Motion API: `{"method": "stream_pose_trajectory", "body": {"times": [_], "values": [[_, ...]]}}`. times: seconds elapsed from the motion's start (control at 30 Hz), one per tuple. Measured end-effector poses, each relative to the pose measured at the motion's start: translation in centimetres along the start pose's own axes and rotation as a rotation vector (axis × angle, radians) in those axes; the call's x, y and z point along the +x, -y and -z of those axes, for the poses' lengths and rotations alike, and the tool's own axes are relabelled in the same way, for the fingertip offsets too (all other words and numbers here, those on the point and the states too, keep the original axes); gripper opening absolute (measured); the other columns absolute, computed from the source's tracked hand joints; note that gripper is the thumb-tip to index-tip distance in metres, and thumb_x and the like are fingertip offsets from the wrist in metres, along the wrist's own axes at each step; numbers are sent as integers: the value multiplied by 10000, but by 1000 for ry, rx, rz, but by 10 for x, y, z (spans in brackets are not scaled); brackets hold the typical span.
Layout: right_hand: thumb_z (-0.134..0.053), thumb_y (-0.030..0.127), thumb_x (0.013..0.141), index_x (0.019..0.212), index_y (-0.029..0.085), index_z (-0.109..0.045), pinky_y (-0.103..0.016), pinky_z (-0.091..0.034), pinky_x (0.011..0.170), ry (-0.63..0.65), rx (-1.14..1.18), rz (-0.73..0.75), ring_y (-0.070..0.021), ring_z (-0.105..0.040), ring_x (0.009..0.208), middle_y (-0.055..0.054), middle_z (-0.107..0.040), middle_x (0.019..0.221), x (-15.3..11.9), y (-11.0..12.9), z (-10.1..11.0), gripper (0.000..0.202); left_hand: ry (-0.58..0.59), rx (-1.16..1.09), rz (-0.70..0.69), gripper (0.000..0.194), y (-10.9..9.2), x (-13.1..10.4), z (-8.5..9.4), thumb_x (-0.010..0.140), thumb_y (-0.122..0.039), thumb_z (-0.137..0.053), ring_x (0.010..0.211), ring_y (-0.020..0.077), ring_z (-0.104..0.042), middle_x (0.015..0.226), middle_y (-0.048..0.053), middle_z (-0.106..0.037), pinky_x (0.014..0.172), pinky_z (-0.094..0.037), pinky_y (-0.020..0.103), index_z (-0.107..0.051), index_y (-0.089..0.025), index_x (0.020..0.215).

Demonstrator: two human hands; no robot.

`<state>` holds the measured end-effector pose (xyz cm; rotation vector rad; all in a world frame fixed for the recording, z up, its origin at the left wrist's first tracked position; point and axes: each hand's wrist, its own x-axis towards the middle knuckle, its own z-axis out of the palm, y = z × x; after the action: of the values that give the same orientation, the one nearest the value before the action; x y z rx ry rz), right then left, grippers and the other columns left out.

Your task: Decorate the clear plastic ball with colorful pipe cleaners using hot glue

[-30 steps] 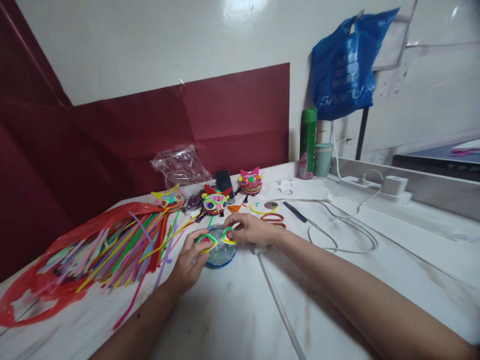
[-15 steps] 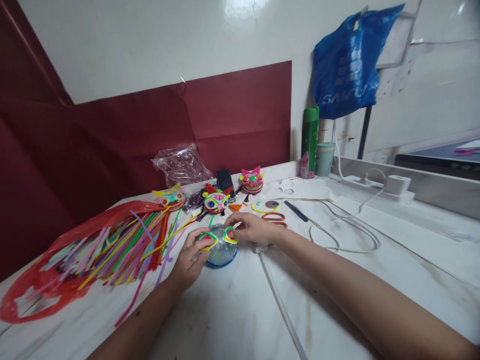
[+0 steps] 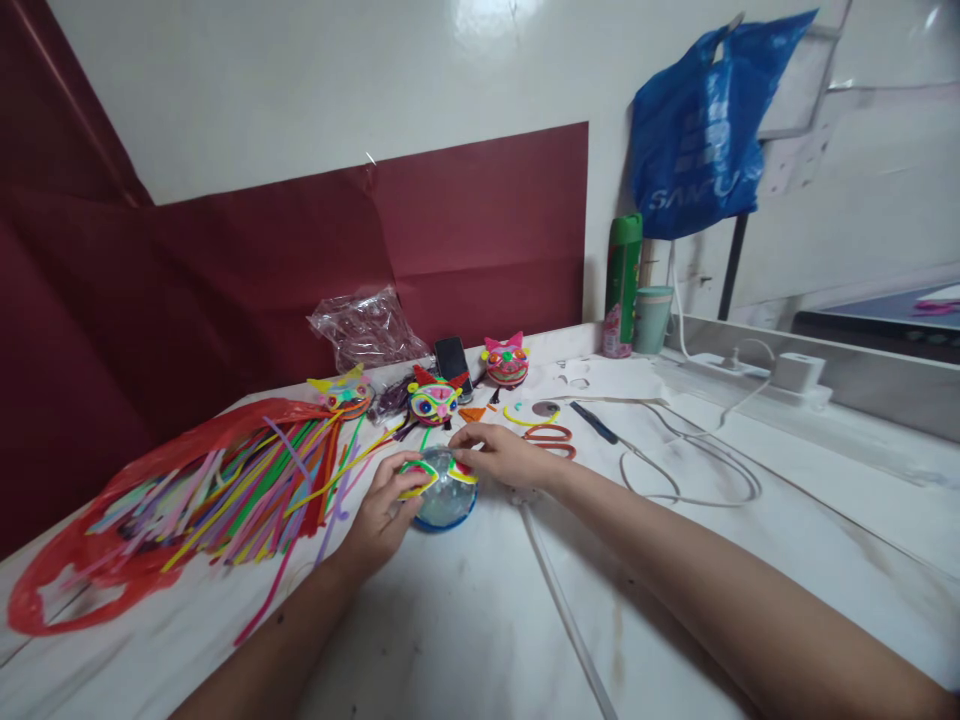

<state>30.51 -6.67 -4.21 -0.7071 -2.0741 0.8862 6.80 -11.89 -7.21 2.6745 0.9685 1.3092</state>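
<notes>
A clear round plastic dome with a blue rim (image 3: 444,512) sits on the table in front of me. Pinched in my left hand (image 3: 381,518) is a leaf-shaped piece of bent pipe cleaner (image 3: 421,482), green, yellow and white, against the dome's upper left. My right hand (image 3: 499,455) has its fingers closed on a matching leaf-shaped piece (image 3: 463,474) at the upper right, partly covered by those fingers. Behind the dome stand decorated animal heads: one with red ears (image 3: 435,400), one with pink ears (image 3: 506,362) and one with yellow ears (image 3: 345,393).
Many coloured pipe cleaners (image 3: 247,490) lie on a red plastic bag (image 3: 67,610) at left. Orange-handled scissors (image 3: 551,434), a dark-handled tool with a cord (image 3: 594,423) and a phone (image 3: 451,362) lie farther back. A pale stick (image 3: 566,610) runs toward me; a power strip (image 3: 750,375) is at right.
The view has shifted slightly. My right fingers now cover more of their piece. Both hands stay at the dome with the pieces in them.
</notes>
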Motion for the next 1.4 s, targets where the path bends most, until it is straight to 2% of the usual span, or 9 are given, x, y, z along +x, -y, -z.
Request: {"method": "stream_pose_trajectory", "body": {"times": [0.13,0.4,0.5,0.6,0.7,0.9,1.1,1.27,1.4], "values": [[-536,221,852,905,167,-651,-254,-492,688,-15,-15,-10,-143,-600,735,-15,-655,808,1,1,-1,138,-9,12,3,218,-1,1,0,908,-193,-483,1189,236,-501,1237,104,-513,984,-446,423,-601,-216,1089],[-540,155,828,911,179,-650,-267,-501,720,-35,-75,19,-153,-618,791,-27,-672,881,2,-5,-3,139,-2,-2,8,225,-3,3,2,904,-178,-491,1188,230,-500,1226,97,-508,970,-457,406,-596,-225,1097],[-553,150,826,966,181,-632,-322,-489,812,-94,-117,45,-184,-601,899,-56,-651,971,0,1,-6,164,3,-12,3,235,-1,2,1,908,-169,-485,1200,219,-485,1237,92,-490,992,-440,400,-584,-233,1112],[-560,125,820,987,192,-613,-386,-429,945,-153,-197,222,-215,-549,1051,-83,-616,1071,-4,11,-12,189,5,-15,14,232,0,0,0,911,-175,-485,1210,219,-474,1248,91,-479,1010,-425,405,-584,-236,1111],[-577,153,831,973,183,-614,-393,-442,928,-172,-265,389,-228,-554,1045,-110,-616,1065,-8,20,-23,149,6,-14,31,220,-1,1,-1,913,-198,-481,1190,227,-489,1233,97,-486,1004,-432,417,-594,-231,1099],[-626,171,820,915,193,-625,-392,-455,875,-245,-226,322,-229,-575,970,-90,-637,980,-9,17,-40,97,-7,-30,45,208,-7,4,-2,911,-240,-484,1165,236,-509,1205,102,-517,999,-437,426,-607,-216,1076],[-634,140,806,900,204,-642,-392,-454,876,-257,-253,335,-226,-558,981,-83,-623,993,-9,11,-43,114,-36,-79,37,216,-9,5,-4,900,-230,-503,1182,233,-507,1214,100,-531,1027,-414,425,-597,-221,1095],[-632,132,796,886,194,-633,-409,-448,887,-252,-267,319,-233,-545,995,-86,-611,1003,-9,10,-43,109,-86,-215,194,388,-8,4,-8,850,-239,-571,1182,251,-521,1211,114,-565,1031,-408,435,-506,-199,1231],[-611,145,810,884,196,-619,-419,-447,882,-241,-268,323,-239,-542,989,-93,-610,1005,-10,10,-41,91,-114,-318,239,313,0,1,-13,823,-284,-611,1224,271,-501,1240,120,-557,1065,-371,454,-582,-201,1123]]}}
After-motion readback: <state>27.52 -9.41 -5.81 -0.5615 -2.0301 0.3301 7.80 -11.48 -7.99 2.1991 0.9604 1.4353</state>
